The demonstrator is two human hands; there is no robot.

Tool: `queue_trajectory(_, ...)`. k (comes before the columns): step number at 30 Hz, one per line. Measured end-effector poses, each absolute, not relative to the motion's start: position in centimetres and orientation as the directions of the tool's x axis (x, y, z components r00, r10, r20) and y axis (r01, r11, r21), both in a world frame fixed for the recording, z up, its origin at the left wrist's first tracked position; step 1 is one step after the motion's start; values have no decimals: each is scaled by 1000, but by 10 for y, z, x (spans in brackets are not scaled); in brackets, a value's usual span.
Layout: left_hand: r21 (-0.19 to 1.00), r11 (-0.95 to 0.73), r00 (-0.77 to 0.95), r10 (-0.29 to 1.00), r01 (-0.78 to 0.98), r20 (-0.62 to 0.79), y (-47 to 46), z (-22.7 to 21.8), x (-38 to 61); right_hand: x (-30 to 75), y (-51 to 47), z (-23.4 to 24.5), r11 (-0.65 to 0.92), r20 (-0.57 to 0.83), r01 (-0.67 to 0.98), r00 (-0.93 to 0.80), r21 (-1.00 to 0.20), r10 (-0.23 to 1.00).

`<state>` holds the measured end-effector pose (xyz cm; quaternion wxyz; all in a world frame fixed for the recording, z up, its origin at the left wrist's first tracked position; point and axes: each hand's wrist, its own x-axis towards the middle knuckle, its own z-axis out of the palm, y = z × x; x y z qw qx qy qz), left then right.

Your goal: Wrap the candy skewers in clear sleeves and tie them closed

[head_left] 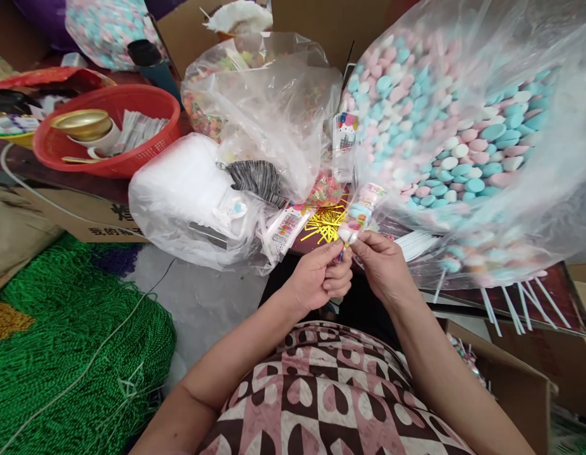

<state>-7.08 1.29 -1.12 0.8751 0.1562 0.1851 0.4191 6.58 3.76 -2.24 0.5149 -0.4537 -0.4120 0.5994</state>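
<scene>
My left hand point(318, 276) and my right hand point(380, 265) meet in front of me, both with fingers pinched on the lower end of a small clear candy packet point(361, 212) filled with pastel sweets. The packet tilts up and to the right from my fingertips. Just behind it lies a pile of yellow twist ties point(325, 222). A huge clear bag of pink, blue and white candies point(444, 126) rises to the right of my hands.
A red basket point(107, 161) holding a gold bowl point(81, 123) sits at the left. Clear plastic bags point(274, 107) and a white bundle point(183, 189) crowd the middle. Green netting point(60, 354) covers the floor at left. White sticks point(511, 306) lie at right, above a cardboard box point(511, 379).
</scene>
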Motion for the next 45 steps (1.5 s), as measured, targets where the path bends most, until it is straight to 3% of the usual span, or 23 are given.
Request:
queue_trajectory(4, 593, 472, 390, 880, -652, -271, 16, -11, -72, 71, 29, -25, 15, 8, -91, 77, -996, 997)
queue_trajectory(10, 707, 420, 346, 902, -568, -258, 14, -11, -66, 60, 18, -17, 151, 157, 52, 154, -987, 975)
queue_trajectory(15, 757, 392, 339, 910, -522, -238, 10, -11, -61, 59, 16, -5, 346, 408, 409, 74, -844, 910)
queue_trajectory(18, 756, 407, 352, 903, -513, -248, 9, -10, -60, 61, 15, -3, 386, 464, 491, 43, -781, 885)
queue_trajectory(21, 745, 419, 353, 899, -518, -260, 10, -9, -59, 61, 14, -3, 342, 417, 438, 85, -832, 905)
queue_trajectory(24, 747, 430, 321, 899, -508, -300, 12, -12, -59, 63, 16, 1, 245, 269, 142, 186, -959, 945)
queue_trajectory(26, 751, 439, 289, 897, -493, -334, 14, -15, -59, 64, 18, 4, 204, 187, -46, 243, -978, 952)
queue_trajectory(29, 743, 454, 274, 891, -492, -362, 14, -17, -58, 67, 19, 6, 205, 183, -72, 237, -976, 954)
queue_trajectory(33, 773, 422, 273, 905, -474, -327, 13, -15, -55, 66, 16, 1, 295, 318, 209, 89, -932, 944)
queue_trajectory(37, 828, 353, 238, 932, -437, -272, 9, -14, -53, 64, 13, -1, 405, 496, 536, 31, -741, 868)
queue_trajectory(45, 845, 283, 205, 956, -453, -211, 5, -19, -51, 67, 14, -3, 503, 603, 658, -94, -560, 792)
